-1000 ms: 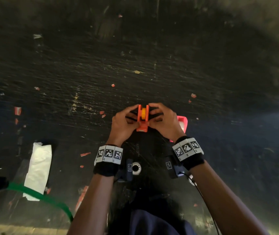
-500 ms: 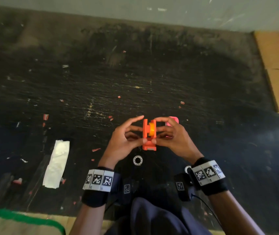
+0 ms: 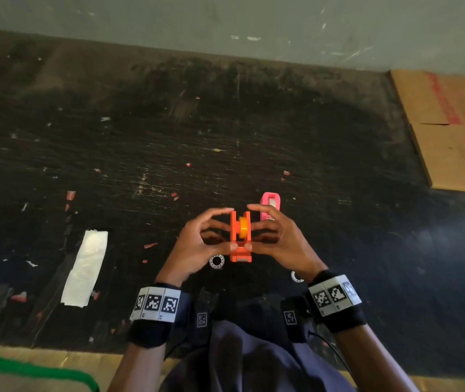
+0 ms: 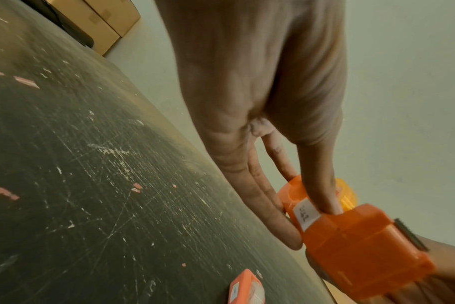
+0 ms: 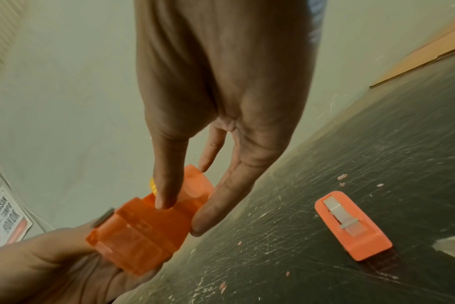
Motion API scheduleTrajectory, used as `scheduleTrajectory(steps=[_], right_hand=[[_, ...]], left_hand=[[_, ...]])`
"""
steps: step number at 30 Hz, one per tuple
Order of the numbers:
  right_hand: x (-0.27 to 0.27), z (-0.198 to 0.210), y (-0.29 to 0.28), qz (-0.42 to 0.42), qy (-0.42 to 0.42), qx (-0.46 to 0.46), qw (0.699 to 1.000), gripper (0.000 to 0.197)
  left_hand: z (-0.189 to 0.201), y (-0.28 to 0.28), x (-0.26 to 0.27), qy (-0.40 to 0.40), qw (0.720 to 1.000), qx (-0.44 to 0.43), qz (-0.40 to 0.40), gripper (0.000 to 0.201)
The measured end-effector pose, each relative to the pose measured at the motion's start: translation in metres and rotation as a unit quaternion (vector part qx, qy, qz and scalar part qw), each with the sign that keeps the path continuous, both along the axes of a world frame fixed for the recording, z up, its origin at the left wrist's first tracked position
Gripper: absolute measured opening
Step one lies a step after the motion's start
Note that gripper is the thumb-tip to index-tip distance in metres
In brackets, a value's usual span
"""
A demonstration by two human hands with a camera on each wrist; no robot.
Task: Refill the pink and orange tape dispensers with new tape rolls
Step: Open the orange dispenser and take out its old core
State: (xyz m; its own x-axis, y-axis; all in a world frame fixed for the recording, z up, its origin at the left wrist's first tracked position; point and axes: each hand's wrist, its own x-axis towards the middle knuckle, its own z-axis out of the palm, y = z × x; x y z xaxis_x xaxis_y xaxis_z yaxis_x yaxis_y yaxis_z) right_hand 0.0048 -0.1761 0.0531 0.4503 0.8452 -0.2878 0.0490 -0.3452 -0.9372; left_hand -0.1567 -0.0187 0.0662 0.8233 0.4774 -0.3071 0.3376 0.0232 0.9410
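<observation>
Both my hands hold the orange tape dispenser [image 3: 241, 250] just above the dark table, cutter end toward me. A yellow roll [image 3: 243, 227] sits between its side walls. My left hand [image 3: 227, 228] pinches the left wall with thumb low and index finger arched over the top; its thumb [image 4: 322, 195] presses beside a white label. My right hand [image 3: 255, 227] mirrors this on the right wall, its thumb [image 5: 164, 195] on the dispenser [image 5: 143, 232]. The pink dispenser [image 3: 270, 205] lies on the table just beyond my right hand, tape showing in its slot [image 5: 343, 218].
Two small white rings [image 3: 216, 261] [image 3: 296, 276] lie on the table under my hands. A white paper strip [image 3: 85, 267] lies to the left. Flat cardboard [image 3: 451, 131] covers the far right corner. A wall [image 3: 225, 24] runs along the table's [image 3: 140, 137] far edge.
The view has tilted up, bringing the wall and cardboard in. My hands keep hold of the orange dispenser; the fingers have spread wider, and the pink dispenser shows more fully behind my right hand.
</observation>
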Motion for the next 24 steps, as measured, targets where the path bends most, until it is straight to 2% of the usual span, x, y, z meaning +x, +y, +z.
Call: scheduleTrajectory(steps=[9,14,17,20,24], right_hand=[[0.010,-0.005,-0.002,-0.014,-0.015,-0.010,1.000,0.071],[0.018,-0.010,-0.010,-0.044,0.002,-0.010,0.999,0.069],[0.020,-0.014,-0.013,-0.048,-0.005,-0.013,0.999,0.069],[0.019,-0.019,-0.014,-0.050,-0.013,-0.018,0.999,0.069],[0.016,-0.028,-0.015,-0.052,-0.016,-0.028,0.998,0.070]], left_hand=[[-0.006,0.003,0.001,0.024,0.999,0.005,0.033,0.070],[-0.036,0.019,-0.003,0.080,0.991,0.081,0.067,0.071],[-0.068,0.027,-0.003,0.152,0.974,0.155,0.066,0.070],[-0.103,0.033,-0.005,0.217,0.943,0.249,0.043,0.065],[-0.134,0.034,-0.012,0.290,0.911,0.293,0.025,0.067]])
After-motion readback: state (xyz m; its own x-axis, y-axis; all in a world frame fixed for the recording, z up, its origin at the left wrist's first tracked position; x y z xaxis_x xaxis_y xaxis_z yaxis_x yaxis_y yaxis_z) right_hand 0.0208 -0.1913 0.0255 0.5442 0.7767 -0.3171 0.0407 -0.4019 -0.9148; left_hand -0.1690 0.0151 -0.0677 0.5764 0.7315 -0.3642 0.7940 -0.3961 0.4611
